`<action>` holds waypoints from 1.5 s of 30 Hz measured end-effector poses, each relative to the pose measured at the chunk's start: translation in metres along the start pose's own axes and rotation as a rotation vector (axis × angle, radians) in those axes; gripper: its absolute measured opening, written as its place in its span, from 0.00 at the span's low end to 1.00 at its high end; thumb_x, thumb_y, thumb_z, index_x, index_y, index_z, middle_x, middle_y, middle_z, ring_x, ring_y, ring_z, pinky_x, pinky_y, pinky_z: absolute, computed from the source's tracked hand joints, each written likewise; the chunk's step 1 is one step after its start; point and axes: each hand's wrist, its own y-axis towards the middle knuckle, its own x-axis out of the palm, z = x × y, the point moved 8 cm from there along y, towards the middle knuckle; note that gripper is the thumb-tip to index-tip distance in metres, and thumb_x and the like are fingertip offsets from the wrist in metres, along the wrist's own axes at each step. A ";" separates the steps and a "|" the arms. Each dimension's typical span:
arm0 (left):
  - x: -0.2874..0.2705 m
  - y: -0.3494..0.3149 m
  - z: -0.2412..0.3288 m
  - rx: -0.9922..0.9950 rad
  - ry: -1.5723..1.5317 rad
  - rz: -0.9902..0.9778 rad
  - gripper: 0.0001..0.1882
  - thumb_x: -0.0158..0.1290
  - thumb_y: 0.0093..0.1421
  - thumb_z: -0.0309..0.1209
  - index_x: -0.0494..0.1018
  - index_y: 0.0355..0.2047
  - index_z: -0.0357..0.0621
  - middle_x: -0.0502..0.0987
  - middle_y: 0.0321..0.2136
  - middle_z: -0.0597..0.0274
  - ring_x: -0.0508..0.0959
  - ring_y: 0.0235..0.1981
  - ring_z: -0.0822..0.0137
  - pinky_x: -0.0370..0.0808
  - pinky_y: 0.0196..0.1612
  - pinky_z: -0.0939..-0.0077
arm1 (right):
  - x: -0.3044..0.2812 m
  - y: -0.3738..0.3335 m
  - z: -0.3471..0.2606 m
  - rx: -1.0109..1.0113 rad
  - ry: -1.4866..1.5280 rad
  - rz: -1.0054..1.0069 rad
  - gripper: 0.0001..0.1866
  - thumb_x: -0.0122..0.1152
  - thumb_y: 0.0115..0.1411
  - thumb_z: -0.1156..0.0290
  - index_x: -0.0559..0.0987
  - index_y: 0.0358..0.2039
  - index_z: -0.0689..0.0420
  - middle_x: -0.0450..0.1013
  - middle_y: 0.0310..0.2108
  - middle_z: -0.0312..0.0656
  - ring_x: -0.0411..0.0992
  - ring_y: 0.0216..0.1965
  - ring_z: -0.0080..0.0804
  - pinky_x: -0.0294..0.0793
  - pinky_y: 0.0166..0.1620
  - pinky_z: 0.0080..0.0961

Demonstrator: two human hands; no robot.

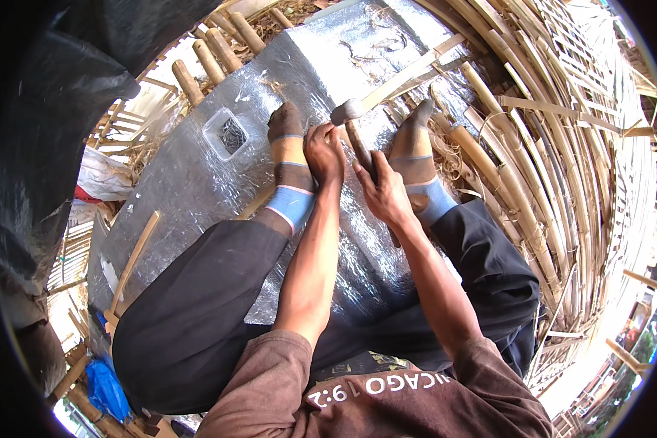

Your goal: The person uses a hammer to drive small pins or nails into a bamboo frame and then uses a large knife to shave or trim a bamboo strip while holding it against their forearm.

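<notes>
Our right hand (383, 193) grips the hammer (359, 146) by its handle, the head beside our left hand (324, 155), whose hold we cannot make out, near the bamboo strip (412, 72) on the foil sheet (197, 197), so we should strike squarely, clear of fingertips.

Daylight is bright, strongest ahead of me. The foil (204, 197) throws glare and clips to white toward the top. The tarp (36, 146) on my left reads near black. My hammer (361, 147) renders fairly sharp. Fisheye distortion curves the bamboo (562, 175) at right; dark vignetting surrounds the view.
</notes>
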 end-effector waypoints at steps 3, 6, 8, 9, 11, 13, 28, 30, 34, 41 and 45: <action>0.008 -0.001 -0.002 -0.044 -0.053 -0.019 0.08 0.54 0.59 0.26 0.80 0.35 0.35 0.80 0.35 0.49 0.78 0.41 0.52 0.74 0.47 0.64 | -0.007 0.004 -0.004 -0.012 -0.048 -0.010 0.18 0.55 0.67 0.57 0.69 0.46 0.59 0.74 0.29 0.63 0.75 0.34 0.62 0.70 0.36 0.47; 0.004 0.000 -0.005 -0.042 -0.054 -0.017 0.08 0.55 0.60 0.26 0.80 0.36 0.36 0.80 0.36 0.52 0.78 0.41 0.54 0.74 0.47 0.65 | -0.021 0.002 -0.037 -0.041 0.039 0.010 0.16 0.54 0.67 0.61 0.66 0.45 0.60 0.73 0.28 0.68 0.71 0.34 0.71 0.68 0.33 0.54; 0.004 -0.001 -0.004 -0.084 -0.087 -0.026 0.07 0.56 0.59 0.26 0.80 0.35 0.36 0.80 0.37 0.52 0.79 0.40 0.54 0.75 0.46 0.66 | -0.030 0.002 -0.048 -0.112 0.068 0.068 0.16 0.54 0.67 0.61 0.66 0.46 0.60 0.73 0.27 0.68 0.71 0.34 0.71 0.68 0.32 0.54; 0.002 -0.001 -0.004 -0.075 -0.091 -0.011 0.07 0.56 0.59 0.26 0.80 0.35 0.36 0.80 0.36 0.52 0.79 0.39 0.54 0.75 0.46 0.65 | -0.029 0.000 -0.050 -0.116 0.082 0.069 0.15 0.54 0.67 0.62 0.65 0.45 0.59 0.72 0.26 0.68 0.71 0.33 0.71 0.67 0.32 0.56; 0.003 -0.002 -0.004 -0.050 -0.108 0.014 0.07 0.57 0.59 0.26 0.80 0.35 0.35 0.80 0.35 0.51 0.79 0.39 0.54 0.75 0.45 0.65 | -0.013 0.002 -0.025 -0.064 -0.071 0.023 0.14 0.55 0.66 0.63 0.65 0.44 0.58 0.72 0.25 0.69 0.71 0.32 0.72 0.67 0.32 0.57; 0.006 -0.003 -0.007 -0.042 -0.124 0.023 0.07 0.57 0.58 0.26 0.80 0.34 0.36 0.80 0.34 0.52 0.79 0.38 0.53 0.75 0.44 0.64 | -0.005 0.004 -0.019 -0.087 -0.125 0.036 0.13 0.56 0.65 0.64 0.65 0.42 0.57 0.71 0.24 0.69 0.71 0.30 0.72 0.66 0.31 0.59; 0.006 -0.005 -0.007 -0.180 -0.060 0.008 0.26 0.62 0.57 0.30 0.66 0.54 0.41 0.75 0.43 0.44 0.77 0.43 0.50 0.73 0.48 0.63 | -0.011 0.003 -0.033 -0.101 -0.099 0.076 0.14 0.53 0.66 0.60 0.65 0.42 0.56 0.72 0.25 0.68 0.71 0.31 0.72 0.67 0.32 0.60; 0.001 -0.006 -0.012 -0.218 -0.059 0.011 0.26 0.62 0.57 0.31 0.66 0.53 0.41 0.75 0.42 0.45 0.77 0.44 0.51 0.73 0.48 0.61 | -0.024 -0.002 -0.061 -0.178 -0.013 0.092 0.13 0.55 0.66 0.64 0.65 0.43 0.57 0.72 0.24 0.66 0.71 0.29 0.70 0.65 0.29 0.58; 0.005 -0.005 -0.016 -0.205 -0.064 0.009 0.27 0.62 0.57 0.31 0.66 0.54 0.41 0.75 0.43 0.44 0.76 0.46 0.51 0.72 0.50 0.61 | -0.021 -0.003 -0.054 -0.126 0.016 0.096 0.13 0.55 0.65 0.65 0.65 0.44 0.56 0.72 0.24 0.66 0.72 0.28 0.70 0.67 0.30 0.58; 0.002 -0.005 -0.013 -0.218 -0.053 0.009 0.30 0.63 0.57 0.30 0.64 0.57 0.41 0.75 0.45 0.43 0.76 0.46 0.50 0.72 0.51 0.60 | -0.015 0.006 -0.048 -0.114 -0.008 0.134 0.13 0.54 0.65 0.64 0.64 0.43 0.56 0.72 0.24 0.67 0.71 0.29 0.71 0.67 0.30 0.58; 0.006 -0.005 -0.015 -0.220 -0.067 0.001 0.31 0.62 0.57 0.30 0.63 0.58 0.42 0.75 0.45 0.44 0.76 0.47 0.51 0.72 0.51 0.61 | -0.012 -0.002 -0.035 -0.099 -0.038 0.094 0.13 0.54 0.65 0.64 0.64 0.44 0.55 0.72 0.24 0.67 0.71 0.29 0.72 0.67 0.31 0.59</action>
